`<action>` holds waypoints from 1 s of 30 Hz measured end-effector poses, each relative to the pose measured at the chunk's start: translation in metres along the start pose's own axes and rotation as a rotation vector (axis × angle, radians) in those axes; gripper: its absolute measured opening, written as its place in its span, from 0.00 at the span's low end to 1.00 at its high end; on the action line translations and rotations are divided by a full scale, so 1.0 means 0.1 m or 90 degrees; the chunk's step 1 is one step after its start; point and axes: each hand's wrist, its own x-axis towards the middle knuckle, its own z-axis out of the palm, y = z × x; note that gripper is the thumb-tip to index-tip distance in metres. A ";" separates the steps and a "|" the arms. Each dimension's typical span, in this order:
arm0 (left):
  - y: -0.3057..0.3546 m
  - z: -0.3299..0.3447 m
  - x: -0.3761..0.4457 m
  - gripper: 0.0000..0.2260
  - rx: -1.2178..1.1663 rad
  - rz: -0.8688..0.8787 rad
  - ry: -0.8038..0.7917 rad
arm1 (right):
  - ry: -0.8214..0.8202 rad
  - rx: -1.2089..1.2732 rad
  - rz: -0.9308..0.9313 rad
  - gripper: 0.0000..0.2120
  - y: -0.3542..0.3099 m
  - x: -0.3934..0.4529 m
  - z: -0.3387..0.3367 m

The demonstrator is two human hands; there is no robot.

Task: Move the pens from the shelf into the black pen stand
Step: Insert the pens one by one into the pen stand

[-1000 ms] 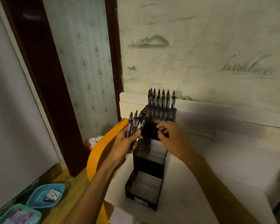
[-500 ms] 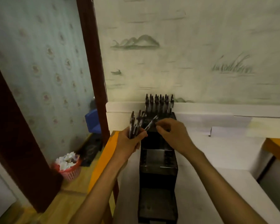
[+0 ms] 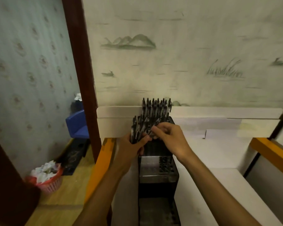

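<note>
Black tiered pen stand [image 3: 158,168] on the white shelf [image 3: 219,160], upright pens [image 3: 156,106] behind both grips; left hand [image 3: 132,147] clasps a pen bundle [image 3: 137,128], right hand [image 3: 171,137] pinches one pen [image 3: 154,126].

Pen stand [image 3: 158,176] sits on the counter [image 3: 219,193], stepped in tiers, top tier at the back against the wall. A row of pens [image 3: 156,106] stands upright in that top tier. Left hand [image 3: 131,147] is left of the stand at the upper tier, its grip round a bundle of pens [image 3: 137,129] pointing up. Right hand [image 3: 171,137] is right of it, over the top tier, pinching one tilted pen [image 3: 154,126] between the two hands. On the floor left of the counter: waste basket [image 3: 46,178] nearest, box [image 3: 77,124] further back by the door frame
</note>
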 end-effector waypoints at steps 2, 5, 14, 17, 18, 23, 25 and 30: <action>0.00 -0.01 0.04 0.08 0.001 -0.004 0.003 | 0.002 0.032 0.002 0.07 0.00 0.02 0.02; 0.02 -0.04 0.08 0.09 0.020 0.005 0.002 | 0.023 0.088 -0.002 0.07 -0.03 0.08 0.02; 0.03 -0.27 0.26 0.10 0.015 0.034 0.031 | 0.188 0.055 -0.049 0.09 -0.06 0.46 -0.22; 0.02 -0.32 0.33 0.11 -0.038 0.027 0.006 | 0.236 -0.009 -0.097 0.08 -0.05 0.58 -0.30; 0.01 -0.33 0.34 0.11 -0.052 0.028 -0.002 | 0.251 -0.016 -0.105 0.08 -0.05 0.61 -0.34; -0.01 -0.34 0.41 0.07 -0.118 0.037 -0.022 | 0.294 -0.084 -0.142 0.07 -0.04 0.71 -0.46; 0.00 -0.32 0.43 0.07 -0.122 0.039 -0.016 | 0.288 -0.113 -0.146 0.06 -0.02 0.74 -0.48; 0.02 -0.28 0.48 0.06 -0.137 0.053 -0.005 | 0.279 -0.182 -0.155 0.09 0.03 0.77 -0.49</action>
